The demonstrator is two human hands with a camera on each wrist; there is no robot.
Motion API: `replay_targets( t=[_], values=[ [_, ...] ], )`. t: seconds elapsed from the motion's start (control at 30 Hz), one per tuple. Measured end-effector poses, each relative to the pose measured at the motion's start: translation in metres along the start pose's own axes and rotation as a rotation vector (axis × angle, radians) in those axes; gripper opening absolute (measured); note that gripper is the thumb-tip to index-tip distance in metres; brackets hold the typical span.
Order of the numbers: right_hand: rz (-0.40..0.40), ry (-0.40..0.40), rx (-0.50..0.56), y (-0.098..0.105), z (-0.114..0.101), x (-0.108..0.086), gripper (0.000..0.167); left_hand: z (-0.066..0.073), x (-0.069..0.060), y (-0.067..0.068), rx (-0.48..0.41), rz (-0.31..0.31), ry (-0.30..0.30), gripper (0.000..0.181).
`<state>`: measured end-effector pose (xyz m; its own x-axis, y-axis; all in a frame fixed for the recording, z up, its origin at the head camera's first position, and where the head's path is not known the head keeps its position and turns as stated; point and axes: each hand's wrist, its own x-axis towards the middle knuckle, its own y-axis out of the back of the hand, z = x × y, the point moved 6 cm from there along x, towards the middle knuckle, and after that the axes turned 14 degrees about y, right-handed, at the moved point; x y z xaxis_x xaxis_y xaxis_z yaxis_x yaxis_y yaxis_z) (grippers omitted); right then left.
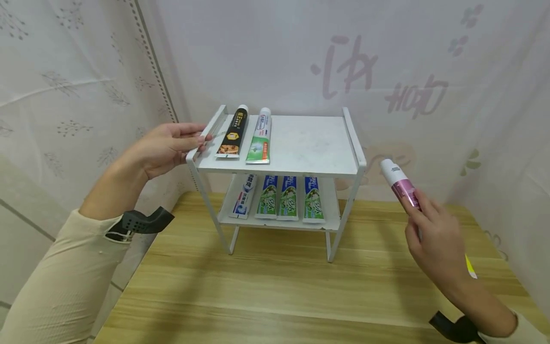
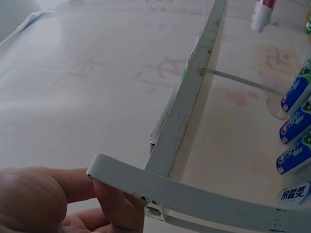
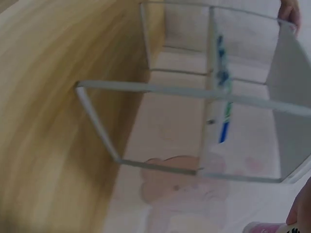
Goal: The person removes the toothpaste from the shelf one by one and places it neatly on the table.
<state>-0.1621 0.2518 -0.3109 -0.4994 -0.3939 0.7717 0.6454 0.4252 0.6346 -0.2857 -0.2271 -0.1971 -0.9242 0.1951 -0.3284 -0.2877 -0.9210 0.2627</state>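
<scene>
On the left, my left hand (image 1: 165, 148) grips the side rail of a white two-tier rack (image 1: 311, 143); the left wrist view shows fingers (image 2: 119, 206) bent around that rail. My right hand (image 1: 438, 243) holds a pink toothpaste tube (image 1: 404, 188) with a white cap, in the air to the right of the rack. The cap points up and away. A black toothpaste tube (image 1: 233, 134) and a white-green toothpaste tube (image 1: 260, 136) lie side by side on the top shelf's left part, caps to the back.
Below, the lower shelf carries a white-blue tube (image 1: 243, 197) and three blue-green tubes (image 1: 289, 198). The rack stands on a wooden table (image 1: 275, 282), near a patterned curtain (image 1: 266, 57). A yellow item (image 1: 470, 265) is partly hidden behind the right wrist.
</scene>
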Motion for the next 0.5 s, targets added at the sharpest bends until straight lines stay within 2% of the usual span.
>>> replay_targets(
  t=[0.27, 0.5],
  values=[
    [-0.101, -0.096, -0.045, -0.036, 0.019, -0.048, 0.050, 0.000, 0.000, -0.001, 0.002, -0.013, -0.006, 0.061],
    [-0.156, -0.176, -0.078, -0.055, 0.033, -0.075, 0.051, 0.000, -0.001, 0.000, 0.012, -0.006, -0.009, 0.060]
  ],
)
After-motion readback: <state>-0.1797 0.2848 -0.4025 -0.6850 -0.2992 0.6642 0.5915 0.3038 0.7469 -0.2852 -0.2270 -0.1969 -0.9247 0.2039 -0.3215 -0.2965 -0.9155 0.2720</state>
